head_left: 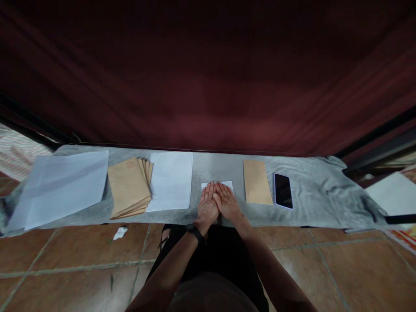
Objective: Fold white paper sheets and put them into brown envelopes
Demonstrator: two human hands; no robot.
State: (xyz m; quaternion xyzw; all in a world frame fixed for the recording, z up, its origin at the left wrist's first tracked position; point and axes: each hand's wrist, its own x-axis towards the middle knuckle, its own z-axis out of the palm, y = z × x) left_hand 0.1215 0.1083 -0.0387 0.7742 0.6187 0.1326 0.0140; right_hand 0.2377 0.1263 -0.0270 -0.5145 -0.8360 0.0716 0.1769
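Both of my hands lie flat, side by side, on a small white folded-looking paper (229, 184) at the middle of the grey cloth. My left hand (208, 206), with a dark band on its wrist, has its fingers stretched away from me. My right hand (228, 203) presses beside it, thumb touching the left hand, fingers also straight. Most of the paper is hidden under them; only its corners and far edge show. To the right of my hands lies a single brown envelope (258, 182). On the left is a stack of white sheets (170, 180).
Several fanned brown envelopes (128, 184) overlap the white stack's left side. Larger white sheets (69, 186) lie at the far left. A phone (283, 190) rests right of the single envelope. A dark red curtain (208, 104) hangs behind the cloth-covered surface (315, 195). Scrap paper (120, 232) lies on the tiled floor.
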